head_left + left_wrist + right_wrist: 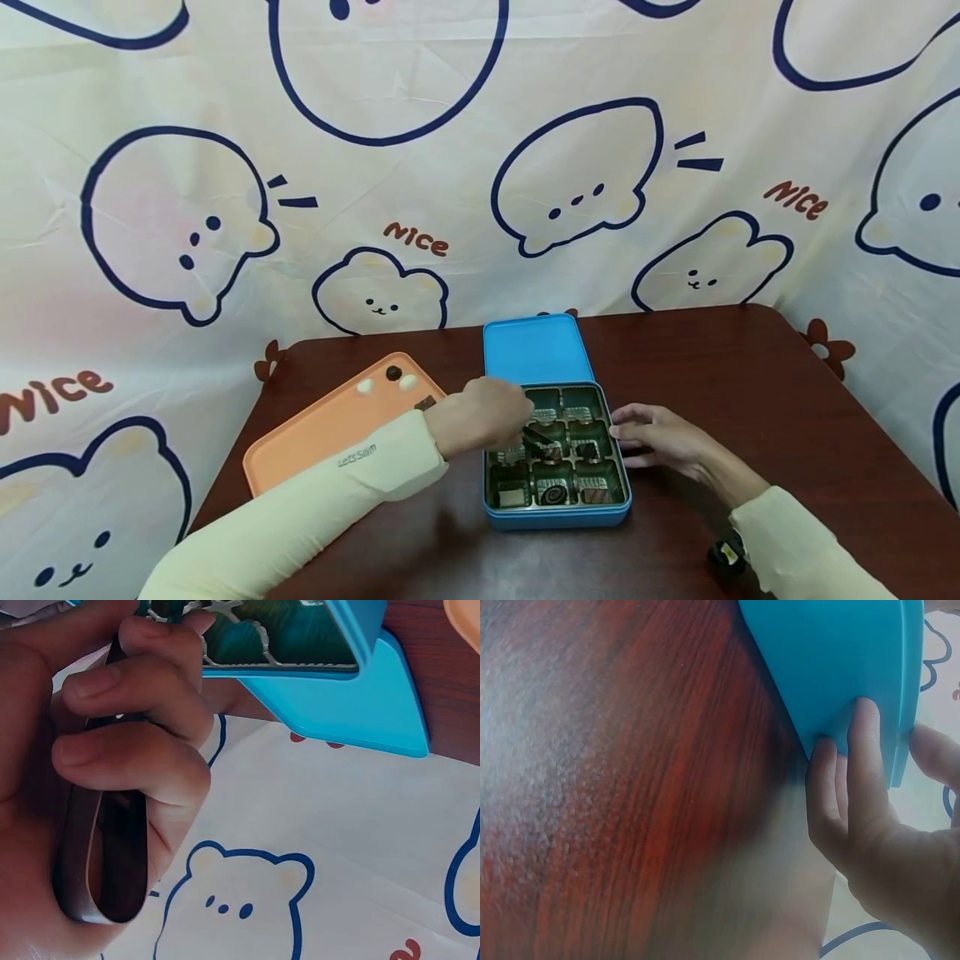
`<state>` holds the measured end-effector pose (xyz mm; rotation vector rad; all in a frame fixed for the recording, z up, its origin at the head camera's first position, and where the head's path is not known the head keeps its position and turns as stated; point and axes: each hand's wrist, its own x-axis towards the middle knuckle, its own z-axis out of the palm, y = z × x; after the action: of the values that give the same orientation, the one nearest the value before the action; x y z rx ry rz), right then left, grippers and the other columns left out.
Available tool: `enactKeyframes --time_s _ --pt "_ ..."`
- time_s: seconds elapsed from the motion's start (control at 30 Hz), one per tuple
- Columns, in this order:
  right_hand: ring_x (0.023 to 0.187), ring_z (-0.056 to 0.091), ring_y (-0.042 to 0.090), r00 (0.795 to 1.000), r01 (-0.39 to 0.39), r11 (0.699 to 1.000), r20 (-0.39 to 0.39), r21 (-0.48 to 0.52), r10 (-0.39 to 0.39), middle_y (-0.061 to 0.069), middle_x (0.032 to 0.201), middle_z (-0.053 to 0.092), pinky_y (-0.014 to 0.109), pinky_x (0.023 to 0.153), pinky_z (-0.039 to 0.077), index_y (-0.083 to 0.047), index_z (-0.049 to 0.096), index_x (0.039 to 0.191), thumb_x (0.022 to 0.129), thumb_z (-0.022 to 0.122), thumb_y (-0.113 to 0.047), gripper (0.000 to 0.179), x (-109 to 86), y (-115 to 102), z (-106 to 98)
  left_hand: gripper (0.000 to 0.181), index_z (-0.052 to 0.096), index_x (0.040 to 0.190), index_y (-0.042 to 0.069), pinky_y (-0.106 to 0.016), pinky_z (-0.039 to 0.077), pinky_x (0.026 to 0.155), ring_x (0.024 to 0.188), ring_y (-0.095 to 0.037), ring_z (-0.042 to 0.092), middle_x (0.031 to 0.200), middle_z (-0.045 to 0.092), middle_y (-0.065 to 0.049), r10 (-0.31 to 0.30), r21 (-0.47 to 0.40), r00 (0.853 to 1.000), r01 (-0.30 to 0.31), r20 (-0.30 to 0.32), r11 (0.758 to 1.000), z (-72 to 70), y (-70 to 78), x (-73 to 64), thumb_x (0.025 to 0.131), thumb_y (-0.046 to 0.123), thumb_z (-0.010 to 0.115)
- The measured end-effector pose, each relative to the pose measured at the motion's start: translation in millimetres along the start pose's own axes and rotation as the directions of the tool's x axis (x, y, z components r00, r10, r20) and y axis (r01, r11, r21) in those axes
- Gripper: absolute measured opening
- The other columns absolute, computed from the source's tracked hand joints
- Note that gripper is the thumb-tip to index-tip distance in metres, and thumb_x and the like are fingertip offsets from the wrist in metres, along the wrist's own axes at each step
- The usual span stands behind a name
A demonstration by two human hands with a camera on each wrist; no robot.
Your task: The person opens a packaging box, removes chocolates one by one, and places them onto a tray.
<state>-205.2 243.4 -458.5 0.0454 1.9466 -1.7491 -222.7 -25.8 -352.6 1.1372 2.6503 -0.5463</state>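
My left hand (pixel 483 412) grips a pair of metal tongs (pixel 79 847), its fingers curled round the U-shaped body. The dark tips (pixel 534 435) reach down into a blue box (pixel 558 520) with a divided insert; whether they pinch a piece I cannot tell. Chocolates sit in several compartments, among them a dark round swirl (pixel 554 495) and a pale square (pixel 513 497) in the front row. On the box's right side, my right hand (pixel 667 437) rests its extended fingers against the wall, thumb near the rim, as the right wrist view shows.
Behind the box lies its blue lid (pixel 536 346). An orange tray (pixel 315 446) at the left, partly under my left arm, carries pale pieces (pixel 365 387), a dark round one (pixel 393 373) and a brown square (pixel 425 402). A printed cloth (pixel 465 292) hangs behind the brown table (pixel 720 375).
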Motion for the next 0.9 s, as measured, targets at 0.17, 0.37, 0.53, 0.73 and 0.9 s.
enactKeyframes --time_s 0.17,0.37,0.53,0.73,0.9 --pt "0.109 0.064 0.026 1.000 -0.001 1.000 0.003 0.000 0.001 0.021 0.127 0.057 0.046 0.087 0.056 0.007 0.039 0.138 0.098 0.064 -0.020 0.054 0.2 0 -1 0.044 0.038 0.059 0.019 -0.027 0.016 0.043 0.046 -0.011 0.014 0.053 0.023 0.003 -0.021 0.004 1.000 0.021 0.022 1.000 -1.9 5.0 3.0 0.100 0.016 0.054" --pt "0.108 0.064 0.025 1.000 0.002 1.000 0.007 0.002 -0.002 0.021 0.126 0.058 0.046 0.087 0.056 0.007 0.040 0.137 0.098 0.065 -0.021 0.055 -0.2 -1 -2 0.041 0.045 0.063 0.019 -0.027 0.018 0.042 0.044 -0.011 0.019 0.055 0.028 0.003 -0.026 0.041 0.998 0.024 0.049 0.999 -3.2 10.2 6.5 0.098 0.029 0.063" --pt "0.107 0.064 0.025 1.000 0.011 1.000 0.020 0.003 -0.011 0.020 0.125 0.058 0.046 0.087 0.056 0.008 0.039 0.137 0.097 0.065 -0.021 0.056 0.3 -1 -3 0.037 0.050 0.063 0.019 -0.026 0.020 0.041 0.045 -0.011 0.022 0.054 0.030 0.003 -0.023 0.055 0.998 0.020 0.059 0.998 -2.7 13.0 10.7 0.098 0.025 0.062" --pt "0.107 0.064 0.024 1.000 0.012 1.000 0.029 0.005 -0.012 0.020 0.125 0.058 0.046 0.087 0.056 0.008 0.039 0.138 0.098 0.064 -0.021 0.055 0.7 0 -3 0.032 0.057 0.066 0.018 -0.027 0.018 0.042 0.046 -0.011 0.019 0.054 0.029 0.003 -0.003 0.067 0.999 0.001 0.032 0.998 1.5 11.7 13.5 0.098 0.016 0.060" --pt "0.107 0.064 0.025 1.000 0.008 1.000 0.022 0.005 -0.008 0.020 0.126 0.057 0.046 0.087 0.056 0.008 0.039 0.138 0.098 0.064 -0.021 0.055 0.2 0 -2 0.034 0.057 0.065 0.017 -0.027 0.017 0.042 0.047 -0.011 0.019 0.054 0.029 0.002 0.005 0.037 1.000 -0.005 0.006 0.999 4.0 9.1 12.7 0.099 0.015 0.059"
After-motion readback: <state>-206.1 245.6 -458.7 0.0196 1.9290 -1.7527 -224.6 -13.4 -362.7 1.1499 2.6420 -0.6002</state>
